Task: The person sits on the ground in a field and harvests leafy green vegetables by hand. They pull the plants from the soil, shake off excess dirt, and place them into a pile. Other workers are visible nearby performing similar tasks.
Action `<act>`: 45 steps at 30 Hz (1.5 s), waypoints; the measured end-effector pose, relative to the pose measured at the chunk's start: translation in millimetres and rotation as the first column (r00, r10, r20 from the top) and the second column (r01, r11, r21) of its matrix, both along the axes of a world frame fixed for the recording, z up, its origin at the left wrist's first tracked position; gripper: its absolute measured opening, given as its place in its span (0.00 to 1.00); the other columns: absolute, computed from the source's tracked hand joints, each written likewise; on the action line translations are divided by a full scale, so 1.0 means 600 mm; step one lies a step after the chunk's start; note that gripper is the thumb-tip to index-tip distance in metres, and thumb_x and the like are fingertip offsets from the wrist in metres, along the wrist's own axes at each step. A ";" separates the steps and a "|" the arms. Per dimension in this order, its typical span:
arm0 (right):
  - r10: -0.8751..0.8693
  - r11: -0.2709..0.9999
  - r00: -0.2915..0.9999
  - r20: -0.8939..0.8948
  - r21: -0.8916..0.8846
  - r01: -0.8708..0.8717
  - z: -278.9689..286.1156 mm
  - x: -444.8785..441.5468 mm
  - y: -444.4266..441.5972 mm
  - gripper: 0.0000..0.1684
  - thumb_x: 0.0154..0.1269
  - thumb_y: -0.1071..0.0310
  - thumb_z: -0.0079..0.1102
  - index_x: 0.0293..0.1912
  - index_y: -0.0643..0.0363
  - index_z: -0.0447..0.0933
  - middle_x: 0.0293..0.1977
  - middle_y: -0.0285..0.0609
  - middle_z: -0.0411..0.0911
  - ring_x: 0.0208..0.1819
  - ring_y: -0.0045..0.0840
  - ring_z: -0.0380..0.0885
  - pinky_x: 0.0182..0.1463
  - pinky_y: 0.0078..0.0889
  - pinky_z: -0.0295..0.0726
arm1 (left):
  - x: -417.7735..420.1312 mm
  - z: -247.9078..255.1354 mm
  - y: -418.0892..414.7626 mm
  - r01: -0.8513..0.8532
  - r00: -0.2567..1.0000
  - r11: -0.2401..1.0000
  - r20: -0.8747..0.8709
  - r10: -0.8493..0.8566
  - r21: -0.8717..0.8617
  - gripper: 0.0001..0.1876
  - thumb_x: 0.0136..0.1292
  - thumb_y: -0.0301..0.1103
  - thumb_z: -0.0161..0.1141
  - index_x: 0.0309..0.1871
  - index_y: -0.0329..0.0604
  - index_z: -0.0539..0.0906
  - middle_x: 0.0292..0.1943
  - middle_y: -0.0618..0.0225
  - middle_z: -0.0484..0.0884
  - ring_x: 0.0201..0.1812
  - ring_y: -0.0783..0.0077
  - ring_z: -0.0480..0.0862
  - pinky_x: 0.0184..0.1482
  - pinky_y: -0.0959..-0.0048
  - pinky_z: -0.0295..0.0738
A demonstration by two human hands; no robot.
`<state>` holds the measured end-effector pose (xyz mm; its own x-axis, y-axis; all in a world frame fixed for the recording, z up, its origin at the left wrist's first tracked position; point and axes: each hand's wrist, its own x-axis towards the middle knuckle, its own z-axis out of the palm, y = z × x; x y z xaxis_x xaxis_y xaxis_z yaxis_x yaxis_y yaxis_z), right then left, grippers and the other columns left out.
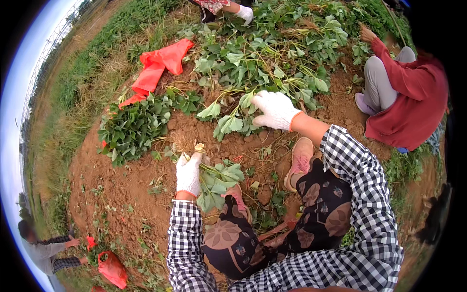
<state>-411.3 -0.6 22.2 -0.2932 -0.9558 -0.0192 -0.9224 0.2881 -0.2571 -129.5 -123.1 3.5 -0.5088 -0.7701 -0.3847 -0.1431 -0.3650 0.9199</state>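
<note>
My left hand [189, 174], in a white knit glove, grips a small bunch of leafy seedlings [219, 180] that look like strawberry plants. Their root ends poke up past the fingers, and the leaves hang to the right. My right hand [275, 110], gloved the same way, is at the near edge of a large heap of similar plants [262, 65]. Its thumb and fingers are apart around some leaves, with no firm hold visible. On the soil to the left lies a dense bundle of green seedlings [135, 129], roots turned towards my left hand.
A red plastic bag [157, 67] lies beyond the bundle. A person in a red top [412, 91] sits at the right of the heap; another's gloved hand [245, 14] touches its far side. At lower left, a person [47, 252] bends near a filled red bag [112, 269].
</note>
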 end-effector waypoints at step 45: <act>0.592 0.799 0.802 -0.077 -0.080 -0.597 -0.137 0.081 -0.195 0.12 0.58 0.62 0.57 0.43 0.50 0.75 0.39 0.41 0.77 0.45 0.34 0.78 0.51 0.40 0.74 | 0.020 -0.170 -0.059 -0.539 0.837 0.838 0.064 0.544 -0.080 0.10 0.63 0.31 0.59 0.43 0.40 0.72 0.30 0.71 0.77 0.29 0.80 0.75 0.34 0.79 0.73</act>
